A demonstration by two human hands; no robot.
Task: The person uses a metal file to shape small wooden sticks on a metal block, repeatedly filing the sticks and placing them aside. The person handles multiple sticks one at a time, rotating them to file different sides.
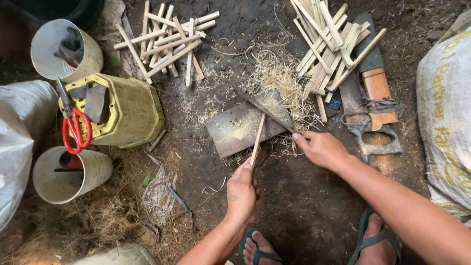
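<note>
My left hand point(241, 190) grips the near end of a thin bamboo stick point(258, 138), which points away from me onto a flat worn board point(230, 131) on the dirt floor. My right hand point(321, 148) holds the handle end of a long dark knife blade point(260, 106). The blade lies slantwise across the stick's far end, over the board. Pale curled shavings point(279, 73) are heaped just beyond the board.
Two piles of cut bamboo sticks lie at the back, one left point(167, 41), one right point(331, 44). A saw and machete point(375, 91) lie right. A yellow woven basket point(130, 110) holds red scissors point(74, 128). Two pale cylinders point(68, 174) and sacks point(444, 108) flank the spot.
</note>
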